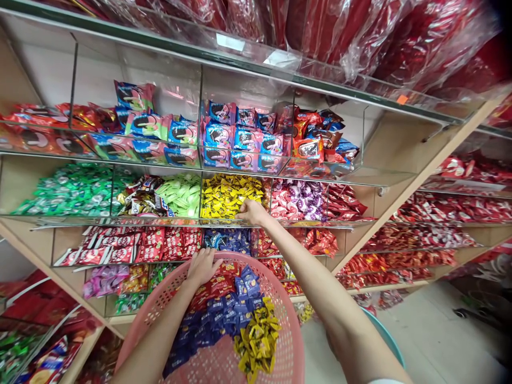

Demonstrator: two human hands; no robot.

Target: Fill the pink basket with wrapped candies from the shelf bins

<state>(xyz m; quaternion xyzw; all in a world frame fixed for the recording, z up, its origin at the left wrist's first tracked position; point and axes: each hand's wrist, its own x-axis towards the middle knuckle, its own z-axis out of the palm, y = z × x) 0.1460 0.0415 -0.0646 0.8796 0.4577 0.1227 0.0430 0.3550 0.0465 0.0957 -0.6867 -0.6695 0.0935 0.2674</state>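
Note:
My left hand (203,265) grips the far rim of a pink plastic basket (294,320), fingers over the edge and thumb inside. In the basket lie red packets (202,293), dark blue packets (224,314) and a heap of yellow-wrapped candies (259,341). My right hand (253,212) reaches to the shelf compartment full of yellow-wrapped candies (228,192), at its front glass edge. Its fingers are curled closed against the candies; whatever they hold is hidden.
Glass-fronted shelves (184,221) surround the reach, with green candies (80,189), pale green packets (182,194) and purple-and-white candies (306,197) alongside. Blue cookie packs (218,133) fill the tier above. A wooden divider (400,197) slants at right. A teal basket rim (390,338) shows below.

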